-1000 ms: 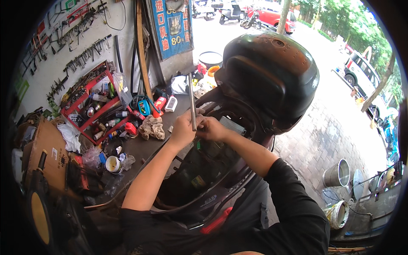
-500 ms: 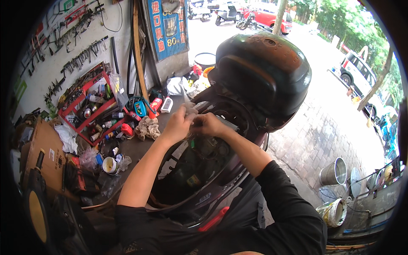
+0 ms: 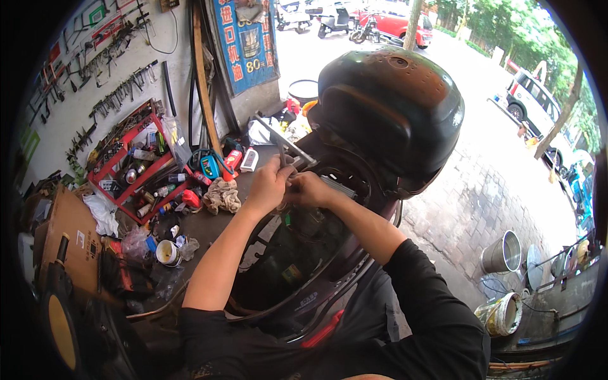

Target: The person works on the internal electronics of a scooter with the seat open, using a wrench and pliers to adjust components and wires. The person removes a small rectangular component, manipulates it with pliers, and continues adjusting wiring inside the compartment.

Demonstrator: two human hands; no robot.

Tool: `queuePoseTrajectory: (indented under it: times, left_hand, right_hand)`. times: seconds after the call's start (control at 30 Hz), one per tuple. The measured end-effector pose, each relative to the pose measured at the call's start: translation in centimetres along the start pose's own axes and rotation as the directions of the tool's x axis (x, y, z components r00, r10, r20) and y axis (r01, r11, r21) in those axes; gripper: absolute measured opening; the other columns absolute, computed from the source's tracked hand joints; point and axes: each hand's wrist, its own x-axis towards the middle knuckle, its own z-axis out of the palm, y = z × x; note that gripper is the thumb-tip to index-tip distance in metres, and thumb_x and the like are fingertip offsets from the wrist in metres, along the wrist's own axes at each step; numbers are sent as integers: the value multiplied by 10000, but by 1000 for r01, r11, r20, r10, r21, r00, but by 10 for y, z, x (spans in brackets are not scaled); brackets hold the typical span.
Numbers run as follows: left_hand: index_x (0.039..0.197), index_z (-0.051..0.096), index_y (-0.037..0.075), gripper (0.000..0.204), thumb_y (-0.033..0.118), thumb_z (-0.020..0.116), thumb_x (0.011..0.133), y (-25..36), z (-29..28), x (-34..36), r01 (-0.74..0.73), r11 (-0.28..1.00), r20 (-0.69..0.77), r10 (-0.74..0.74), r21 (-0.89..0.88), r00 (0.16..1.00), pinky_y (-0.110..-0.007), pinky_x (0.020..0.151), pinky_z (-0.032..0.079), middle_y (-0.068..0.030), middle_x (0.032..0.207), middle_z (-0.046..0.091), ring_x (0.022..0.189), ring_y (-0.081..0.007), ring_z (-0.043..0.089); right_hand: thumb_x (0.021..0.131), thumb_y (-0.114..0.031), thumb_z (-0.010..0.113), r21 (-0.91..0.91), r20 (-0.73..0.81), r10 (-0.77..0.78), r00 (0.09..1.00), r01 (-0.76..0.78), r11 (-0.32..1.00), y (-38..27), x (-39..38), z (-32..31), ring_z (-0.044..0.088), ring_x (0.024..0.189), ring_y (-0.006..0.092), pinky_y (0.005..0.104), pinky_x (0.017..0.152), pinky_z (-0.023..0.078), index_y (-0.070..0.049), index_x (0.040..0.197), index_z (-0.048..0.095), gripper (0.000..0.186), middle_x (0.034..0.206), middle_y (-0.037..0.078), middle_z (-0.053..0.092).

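My left hand (image 3: 273,182) is closed around the stem of a metal T-handle wrench (image 3: 285,140), whose long crossbar slants above my fingers. Right beside it, my right hand (image 3: 311,189) is closed, knuckles up, with its fingertips curled out of sight near the wrench's lower end. What those fingers grip cannot be made out. Both hands hover over the open body of a dark scooter (image 3: 304,297), above an uncovered bay with wires and dark parts (image 3: 291,234). Beyond them the scooter's large dark top box (image 3: 392,114) is tipped up.
On the left, a red tool rack (image 3: 136,164) holds cans and bottles, near a crumpled rag (image 3: 221,195), a white tub (image 3: 168,252) and a cardboard box (image 3: 73,240). Tools hang on the wall (image 3: 126,88). At right stand a metal bucket (image 3: 501,252) and a stained pail (image 3: 500,315).
The wrench, a blur above my left hand before, now shows its crossbar clearly, slanting over my fingers. Both hands remain close together at nearly the same spot. The view has shifted slightly.
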Motion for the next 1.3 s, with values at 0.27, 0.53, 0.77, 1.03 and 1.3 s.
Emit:
queuePoseTrajectory:
  times: [0.27, 0.53, 0.77, 1.03, 1.3]
  left_hand:
    - [1034, 632, -10, 160, 124, 653, 950, -3, 2, -3, -1, 999, -28, 0, -41, 1000, -318, 620, 532, -126, 795, 709, 656, -176, 691]
    - [1374, 538, -5, 347, 42, 512, 1031, 16, -14, -8, 119, 949, 121, -87, -291, 989, -285, 837, 555, -105, 1182, 682, 995, -157, 670]
    - [1213, 626, -20, 228, 65, 527, 1026, 17, -10, -12, 168, 953, 85, -151, -252, 985, -277, 803, 551, -75, 1055, 715, 930, -133, 666]
    - [1106, 653, -18, 149, 62, 594, 995, 14, -8, -10, 25, 997, -1, -25, -74, 1000, -258, 709, 551, -71, 920, 717, 763, -113, 662]
    - [1071, 673, -20, 146, 87, 648, 976, 16, -5, -13, 28, 994, -58, -35, -105, 998, -250, 677, 542, -46, 879, 715, 735, -88, 650]
  right_hand:
    - [769, -217, 823, -9, 57, 116, 992, -116, 993, 2, -6, 0, 682, 945, 374, 436, 803, 532, -61, 1071, 661, 377, 1003, 165, 707]
    - [760, -185, 811, -36, 22, -57, 998, 58, 998, 4, -4, 5, 656, 996, 407, 460, 838, 529, -28, 1107, 654, 412, 1043, 182, 690]
    - [804, -191, 776, 13, 27, -49, 998, 49, 999, 0, -6, 5, 648, 969, 417, 470, 822, 526, -27, 1098, 640, 363, 1018, 187, 680]
    - [883, -276, 736, -192, -149, -31, 988, 2, 981, -12, -10, 20, 654, 864, 383, 459, 750, 531, -44, 1029, 627, 295, 919, 170, 667]
    - [879, -275, 738, -177, -200, 18, 980, -54, 983, -11, -10, 27, 654, 828, 386, 466, 719, 529, -44, 1019, 635, 289, 872, 175, 661]
